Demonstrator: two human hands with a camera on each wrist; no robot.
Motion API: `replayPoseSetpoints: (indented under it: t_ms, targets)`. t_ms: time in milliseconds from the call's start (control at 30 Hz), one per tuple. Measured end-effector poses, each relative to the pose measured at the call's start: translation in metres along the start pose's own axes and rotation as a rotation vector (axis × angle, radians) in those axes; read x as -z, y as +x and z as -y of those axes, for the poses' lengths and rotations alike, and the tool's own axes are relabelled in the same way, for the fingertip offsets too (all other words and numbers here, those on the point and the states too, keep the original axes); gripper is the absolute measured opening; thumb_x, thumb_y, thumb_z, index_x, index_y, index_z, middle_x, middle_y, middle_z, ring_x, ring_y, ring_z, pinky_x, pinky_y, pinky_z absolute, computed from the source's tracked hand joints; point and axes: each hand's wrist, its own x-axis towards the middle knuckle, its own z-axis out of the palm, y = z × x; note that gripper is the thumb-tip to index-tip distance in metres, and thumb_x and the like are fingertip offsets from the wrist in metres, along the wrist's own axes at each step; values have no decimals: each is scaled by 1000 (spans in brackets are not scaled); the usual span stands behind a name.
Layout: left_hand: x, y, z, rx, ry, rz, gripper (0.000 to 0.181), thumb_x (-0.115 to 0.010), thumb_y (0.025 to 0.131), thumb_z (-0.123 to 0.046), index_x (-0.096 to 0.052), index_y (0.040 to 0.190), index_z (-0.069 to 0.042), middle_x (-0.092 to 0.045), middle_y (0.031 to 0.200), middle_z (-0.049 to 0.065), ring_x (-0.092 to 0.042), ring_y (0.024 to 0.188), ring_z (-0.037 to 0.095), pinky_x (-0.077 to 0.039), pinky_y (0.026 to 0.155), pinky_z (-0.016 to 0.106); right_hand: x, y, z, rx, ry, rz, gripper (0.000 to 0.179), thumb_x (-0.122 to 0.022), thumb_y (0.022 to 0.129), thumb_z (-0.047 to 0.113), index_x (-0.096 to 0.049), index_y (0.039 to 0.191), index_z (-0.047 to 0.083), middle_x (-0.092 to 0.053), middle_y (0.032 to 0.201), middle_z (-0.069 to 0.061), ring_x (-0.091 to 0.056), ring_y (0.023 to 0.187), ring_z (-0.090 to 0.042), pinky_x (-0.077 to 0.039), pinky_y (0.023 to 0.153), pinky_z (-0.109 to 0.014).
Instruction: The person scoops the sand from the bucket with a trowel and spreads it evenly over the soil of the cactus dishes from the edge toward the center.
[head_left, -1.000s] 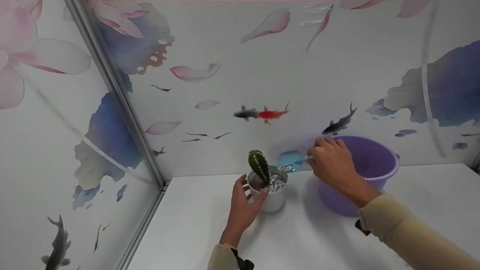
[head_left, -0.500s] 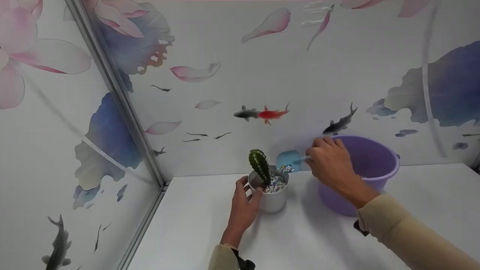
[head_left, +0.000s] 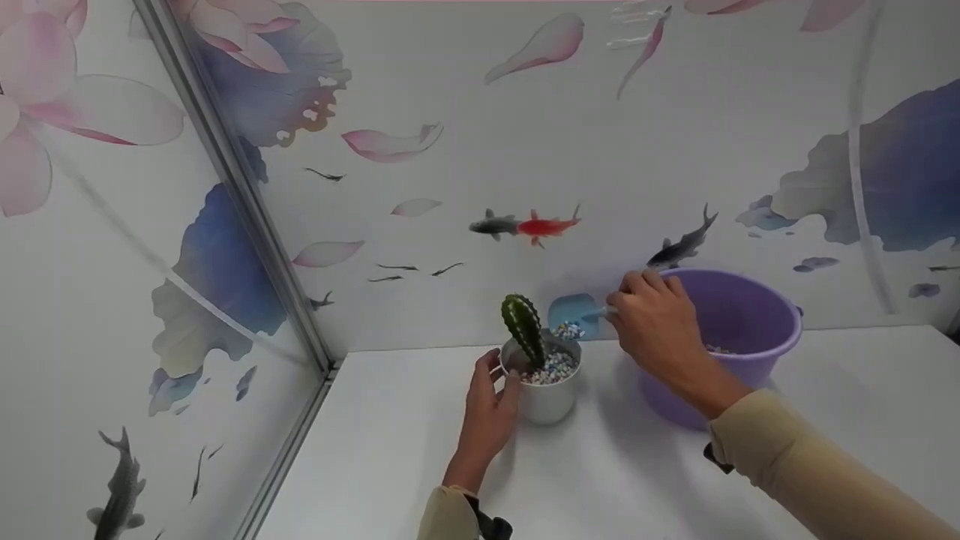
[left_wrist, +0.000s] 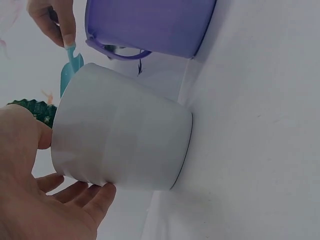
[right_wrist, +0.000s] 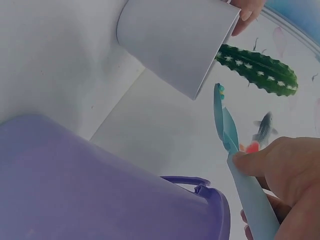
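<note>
While the scoop hovers, a bucket stands nearby.

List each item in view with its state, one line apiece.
White pot: upright, uncovered, partly filled
Cactus: standing in the pot, leaning
Pebbles: loose, in the pot, on the scoop and inside the bucket
Blue scoop: raised, lightly loaded
Purple bucket: upright, uncovered
Left grip: holding the pot
Right grip: holding the scoop
</note>
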Motion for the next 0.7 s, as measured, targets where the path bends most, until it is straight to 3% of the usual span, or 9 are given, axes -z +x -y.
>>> replayPoseSetpoints:
  t_ms: [100,300,700]
  targets:
    - [0,-1,0,10,9,0,62,-54,114,-34,-33,165,-6,-43,167,18,-47,154,38,-48,123,53,-1,1,1,9,-8,-15,16,-90,88,7,-83,101,4,-67,99,-13,-57,96,-34,-46,84,-49]
    - [-1,-3,0,51,44,20,90,-70,102,-57,-29,168,-11,-39,170,13,-45,157,34,-47,125,52,-5,1,2,25,-15,-34,14,-88,89,6,-82,101,2,-66,100,-15,-57,97,-35,-45,84,-49]
    - [-1,-4,1,3,40,26,80,-65,107,-44,-28,168,-8,-40,168,16,-45,155,38,-48,123,57,-10,0,6,46,-4,-36,12,-84,92,3,-82,104,1,-66,103,-16,-57,100,-36,-45,84,-48]
